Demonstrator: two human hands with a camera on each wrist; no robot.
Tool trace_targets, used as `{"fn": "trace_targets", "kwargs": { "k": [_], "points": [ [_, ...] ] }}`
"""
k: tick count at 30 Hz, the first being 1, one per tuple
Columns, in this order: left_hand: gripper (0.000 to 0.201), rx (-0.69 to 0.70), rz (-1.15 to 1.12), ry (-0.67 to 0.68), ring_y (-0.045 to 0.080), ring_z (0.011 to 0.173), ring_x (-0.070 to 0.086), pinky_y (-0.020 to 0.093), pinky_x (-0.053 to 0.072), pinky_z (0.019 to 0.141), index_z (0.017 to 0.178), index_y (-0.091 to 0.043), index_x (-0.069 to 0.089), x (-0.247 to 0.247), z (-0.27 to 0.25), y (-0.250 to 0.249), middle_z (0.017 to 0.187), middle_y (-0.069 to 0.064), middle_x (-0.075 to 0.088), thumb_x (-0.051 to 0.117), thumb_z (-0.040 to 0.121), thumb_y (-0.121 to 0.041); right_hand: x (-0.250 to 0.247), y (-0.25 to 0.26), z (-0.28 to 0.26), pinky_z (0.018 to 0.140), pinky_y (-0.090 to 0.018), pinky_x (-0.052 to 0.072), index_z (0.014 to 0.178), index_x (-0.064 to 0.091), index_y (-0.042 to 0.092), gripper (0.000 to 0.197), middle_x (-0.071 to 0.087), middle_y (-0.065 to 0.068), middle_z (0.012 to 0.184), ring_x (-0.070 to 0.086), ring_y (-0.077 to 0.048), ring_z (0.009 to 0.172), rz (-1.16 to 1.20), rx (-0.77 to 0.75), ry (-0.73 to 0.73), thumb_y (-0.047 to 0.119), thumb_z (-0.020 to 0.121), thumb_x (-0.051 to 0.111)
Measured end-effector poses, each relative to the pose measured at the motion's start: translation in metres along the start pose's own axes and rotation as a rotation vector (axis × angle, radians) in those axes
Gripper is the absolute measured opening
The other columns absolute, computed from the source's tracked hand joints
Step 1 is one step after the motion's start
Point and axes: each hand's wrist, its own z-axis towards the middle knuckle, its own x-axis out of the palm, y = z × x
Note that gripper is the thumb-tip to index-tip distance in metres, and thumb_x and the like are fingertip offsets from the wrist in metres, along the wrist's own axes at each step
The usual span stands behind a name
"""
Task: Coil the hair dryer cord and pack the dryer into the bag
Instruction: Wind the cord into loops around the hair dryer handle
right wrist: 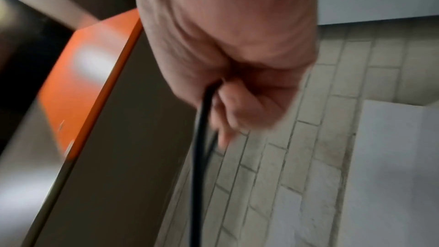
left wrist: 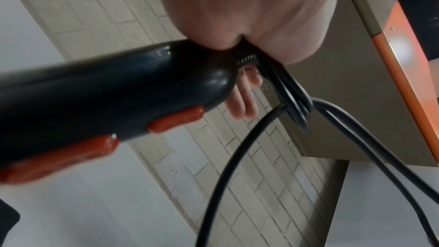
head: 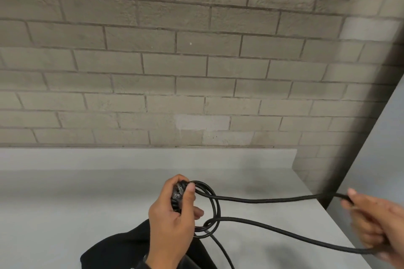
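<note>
My left hand (head: 175, 209) grips the end of the black hair dryer's handle (left wrist: 99, 89), which carries orange switches (left wrist: 175, 119), together with a few small loops of the black cord (head: 213, 207); the thumb presses the loops. In the head view the hand hides most of the dryer. From the loops two cord strands (head: 273, 199) run right to my right hand (head: 376, 225), which is curled round a long bight of the cord (right wrist: 202, 119) above the counter's right edge. A black fabric bag (head: 118, 251) lies on the counter below my left wrist.
A pale grey counter (head: 87, 199) runs along a grey brick wall (head: 175, 61), with a brick corner (head: 328, 137) at the right. Another cord strand (head: 220, 249) trails toward me over the bag. An orange-edged panel (left wrist: 403, 63) shows in both wrist views.
</note>
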Motion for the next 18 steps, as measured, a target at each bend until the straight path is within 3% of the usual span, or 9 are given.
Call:
{"fn": "trace_targets", "kwargs": {
  "k": [2,3,6,9,11,13,14,15,18],
  "points": [
    [0.018,-0.002,0.003,0.014,0.021,0.048,0.07,0.045,0.061,0.058,0.096,-0.024,0.063,0.001,0.0,0.0,0.072,-0.004,0.066,0.058,0.085,-0.037,-0.019,-0.008,0.008,0.035,-0.013,0.024,0.065,0.062,-0.004,0.024,0.022,-0.002,0.045,0.021,-0.008,0.033,-0.245,0.096,0.041,0.012,0.074,0.078],
    [0.018,-0.003,0.001,0.022,0.022,0.048,0.07,0.045,0.061,0.058,0.096,-0.024,0.063,0.002,0.0,-0.001,0.072,-0.004,0.067,0.058,0.084,-0.038,-0.026,-0.011,0.011,0.036,-0.016,0.027,0.064,0.066,-0.002,0.022,0.025,-0.005,0.044,0.026,-0.011,0.033,-0.398,0.086,0.028,0.01,0.081,0.075],
    [0.019,-0.007,-0.004,0.036,0.023,0.046,0.069,0.044,0.06,0.055,0.097,-0.025,0.062,0.006,-0.003,-0.003,0.069,-0.005,0.067,0.059,0.083,-0.038,-0.024,-0.011,0.014,0.04,-0.023,0.035,0.069,0.07,0.007,0.023,0.04,-0.001,0.041,0.041,-0.017,0.034,-0.766,0.052,-0.065,0.021,0.087,0.069],
    [0.019,-0.011,0.0,0.022,0.025,0.042,0.066,0.038,0.058,0.051,0.097,-0.026,0.062,0.006,-0.002,-0.003,0.069,-0.004,0.066,0.059,0.082,-0.039,-0.007,-0.036,0.018,0.045,-0.026,0.042,0.086,0.065,0.013,0.02,0.047,0.001,0.047,0.046,-0.017,0.04,-0.867,0.093,0.016,0.027,0.078,0.078],
    [0.019,-0.004,0.014,0.01,0.024,0.041,0.065,0.03,0.055,0.048,0.097,-0.027,0.061,0.004,-0.001,-0.004,0.07,-0.005,0.066,0.059,0.082,-0.039,0.004,-0.058,0.017,0.062,-0.026,0.049,0.106,0.052,0.023,0.049,0.057,0.002,0.072,0.053,-0.011,0.057,-0.971,0.138,0.063,0.032,0.069,0.084],
    [0.019,0.002,0.029,0.003,0.023,0.04,0.063,0.028,0.053,0.046,0.097,-0.028,0.061,0.002,0.0,-0.006,0.069,-0.006,0.067,0.058,0.082,-0.039,0.016,-0.068,0.014,0.09,-0.026,0.049,0.123,0.028,0.041,0.085,0.046,0.008,0.108,0.054,-0.008,0.092,-1.072,0.16,0.189,0.04,0.061,0.086],
    [0.019,0.008,0.039,0.0,0.022,0.039,0.063,0.029,0.053,0.045,0.096,-0.029,0.061,0.002,0.0,-0.006,0.069,-0.005,0.066,0.058,0.082,-0.04,0.026,-0.067,0.01,0.095,-0.028,0.048,0.126,0.023,0.048,0.095,0.039,0.014,0.114,0.051,-0.007,0.1,-1.021,0.113,0.218,0.041,0.057,0.088],
    [0.017,0.016,0.048,-0.002,0.023,0.039,0.062,0.031,0.053,0.045,0.095,-0.03,0.06,0.003,-0.001,-0.007,0.07,-0.005,0.066,0.058,0.082,-0.04,0.038,-0.063,0.002,0.09,-0.024,0.05,0.125,0.025,0.052,0.096,0.038,0.022,0.115,0.051,-0.006,0.101,-0.959,-0.03,0.214,0.041,0.054,0.089],
    [0.009,0.04,0.068,0.002,0.026,0.04,0.06,0.033,0.052,0.044,0.091,-0.039,0.059,0.007,-0.003,-0.008,0.071,0.0,0.064,0.058,0.083,-0.041,0.088,-0.05,-0.035,0.068,-0.009,0.045,0.106,0.055,0.044,0.049,0.058,0.022,0.098,0.058,-0.002,0.085,-0.835,-0.815,0.124,0.034,0.066,0.082]
  ]
}}
